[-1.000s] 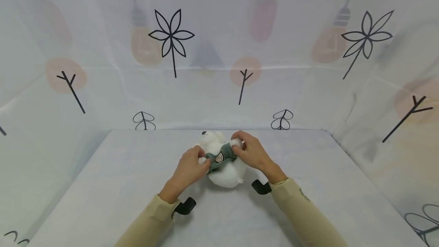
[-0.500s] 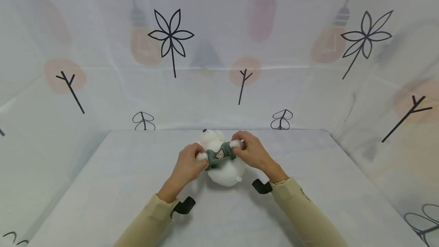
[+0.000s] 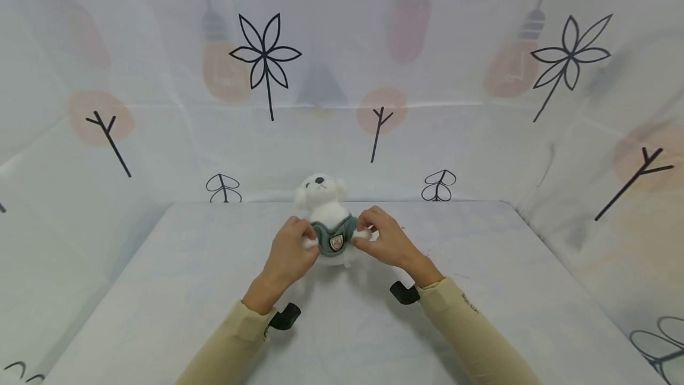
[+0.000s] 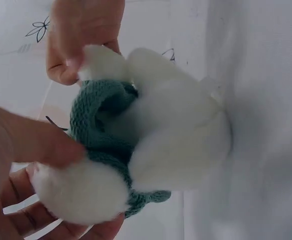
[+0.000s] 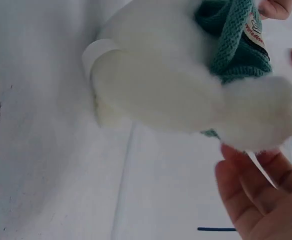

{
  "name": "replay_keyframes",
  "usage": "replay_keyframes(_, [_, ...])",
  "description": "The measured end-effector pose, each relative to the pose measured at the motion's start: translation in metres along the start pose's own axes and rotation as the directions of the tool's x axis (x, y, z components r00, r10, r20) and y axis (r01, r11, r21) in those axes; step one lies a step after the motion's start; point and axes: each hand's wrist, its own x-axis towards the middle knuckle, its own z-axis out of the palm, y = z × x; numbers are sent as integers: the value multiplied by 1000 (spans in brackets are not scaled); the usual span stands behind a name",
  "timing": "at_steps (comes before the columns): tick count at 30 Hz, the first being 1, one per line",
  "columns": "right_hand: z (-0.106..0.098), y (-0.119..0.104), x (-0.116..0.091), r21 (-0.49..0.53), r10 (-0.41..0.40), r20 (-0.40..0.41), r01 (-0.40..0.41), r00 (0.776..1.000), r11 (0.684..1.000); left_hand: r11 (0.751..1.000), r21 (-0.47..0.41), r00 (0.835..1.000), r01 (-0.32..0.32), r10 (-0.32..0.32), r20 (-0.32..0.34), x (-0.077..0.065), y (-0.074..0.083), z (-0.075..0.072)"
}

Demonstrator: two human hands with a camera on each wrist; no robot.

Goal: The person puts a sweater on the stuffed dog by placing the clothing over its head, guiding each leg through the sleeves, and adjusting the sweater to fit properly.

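A white plush toy in a green knitted sweater stands upright on the white table, face toward me. My left hand pinches its paw on the left, and my right hand pinches the paw on the right. In the left wrist view my left hand's thumb and fingers close round a fluffy paw beside the sweater. In the right wrist view the plush body fills the frame, and my right hand's fingers sit under the other paw.
Printed cloth walls with tree and bulb patterns close the table in at the back and both sides. Black wrist camera mounts hang under my beige sleeves.
The plush toy lay on its back a second ago; both hands have lifted it upright by its paws, so its head now rises above my hands.
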Motion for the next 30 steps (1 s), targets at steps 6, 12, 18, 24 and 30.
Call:
replay_keyframes(6, [1, -3, 0, -4, -88, -65, 88, 994, 996, 999, -17, 998, -49, 48, -38, -1, 0, 2])
replay_keyframes(12, [3, -3, 0, -34, -160, -11, 159, 987, 987, 999, -2, 998, -52, 52, -37, -2, -1, 6])
replay_keyframes(18, [0, -10, -1, -55, -153, 100, 159, 983, 986, 999, 3, 998, -51, 51, 28, -3, 1, 6])
replay_keyframes(24, [-3, -14, -2, -93, -114, 174, 132, 978, 987, 999, -14, 996, -37, 38, 86, -4, 3, 7])
replay_keyframes(30, [-2, -19, -4, -150, -52, 202, 84, 978, 985, 999, -9, 992, -47, 48, 121, -6, 7, 9])
